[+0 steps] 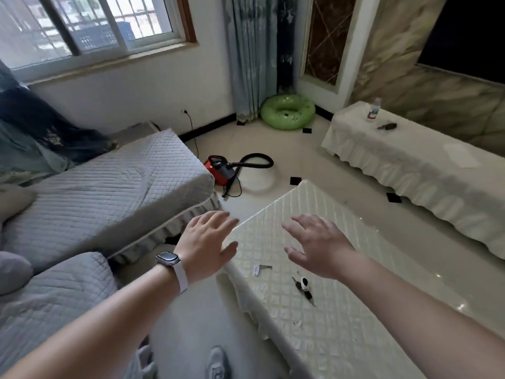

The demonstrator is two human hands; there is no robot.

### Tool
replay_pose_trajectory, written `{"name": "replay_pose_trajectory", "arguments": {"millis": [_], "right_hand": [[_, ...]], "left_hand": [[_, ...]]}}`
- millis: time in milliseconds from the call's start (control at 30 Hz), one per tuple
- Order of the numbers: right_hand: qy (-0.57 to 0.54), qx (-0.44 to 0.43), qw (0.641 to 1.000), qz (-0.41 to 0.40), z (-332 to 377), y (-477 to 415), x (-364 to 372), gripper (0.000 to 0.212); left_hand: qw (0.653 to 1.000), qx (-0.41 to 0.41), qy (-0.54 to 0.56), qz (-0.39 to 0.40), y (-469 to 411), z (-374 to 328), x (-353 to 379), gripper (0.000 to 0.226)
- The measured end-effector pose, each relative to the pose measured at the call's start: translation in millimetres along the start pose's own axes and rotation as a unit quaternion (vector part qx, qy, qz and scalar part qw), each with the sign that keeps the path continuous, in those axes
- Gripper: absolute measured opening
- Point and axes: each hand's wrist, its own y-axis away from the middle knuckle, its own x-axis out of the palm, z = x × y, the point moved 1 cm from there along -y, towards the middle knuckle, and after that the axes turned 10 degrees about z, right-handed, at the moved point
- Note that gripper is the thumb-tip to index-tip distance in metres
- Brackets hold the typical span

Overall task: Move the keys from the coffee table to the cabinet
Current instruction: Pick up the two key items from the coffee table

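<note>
Both hands hang over the near-left part of the coffee table surface (pixel 322 332), palms down, fingers spread, holding nothing. The left hand (pixel 207 242) sits across the surface's left edge, its thumb over the quilted cover and its knuckles over the narrow floor gap beside the grey sofa (pixel 109 192). The right hand (pixel 319 244) is fully over the surface, apart from the left one. Just below the right hand's wrist lie the dark keys with a white fob (pixel 303 287); a smaller key with a white tag (pixel 261 268) lies between the two hands, near the left edge. Beyond the fingertips the cover is bare to its far corner. To the right of the right hand, shiny open floor separates this surface from the long white-draped cabinet (pixel 426 170).
</note>
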Motion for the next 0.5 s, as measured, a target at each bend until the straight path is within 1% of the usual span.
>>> {"name": "replay_pose_trajectory", "arguments": {"millis": [267,500], "right_hand": [[-0.026,0.107,0.992,0.054,-27,-48,43,0.057],[-0.114,0.248,0.958,0.084,-39,-93,73,0.054]], "left_hand": [[0.993,0.105,0.020,0.046,-100,44,49,0.052],[0.978,0.164,0.042,0.124,-179,95,106,0.051]]}}
